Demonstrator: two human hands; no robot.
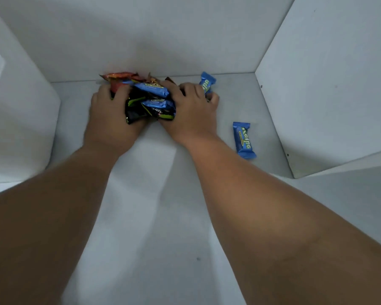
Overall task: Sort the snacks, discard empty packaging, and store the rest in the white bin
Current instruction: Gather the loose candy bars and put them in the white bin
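Both hands are in at the far end of a white surface (154,216), cupped around a heap of snack packs (151,100) pushed up against the far wall. Left hand (110,115) curls round the left side of the heap, fingers wrapped over an orange-red wrapper (121,77); right hand (189,111) presses in from the right, fingers spread over the top. So: hands squeezing the pile between them, not pinching any single item. The heap is mixed: blue bars, black packs with green trim, orange-red ones at the back. Two blue bars sit outside the grip: one blue bar (207,81) just right of the right hand's fingers by the far wall, touching or nearly touching them, and another blue bar (243,139) lying alone, nearer and further right, well apart from the pile. A white rounded shape (20,119) sits at the left edge; it could be the bin, cannot tell. Progress looks early to mid: snacks gathered but nothing visibly stored, no empty packaging visibly set aside, and can't tell full from empty here. Left to do: pick up the two strays, pull out the empties, move the rest into the bin.
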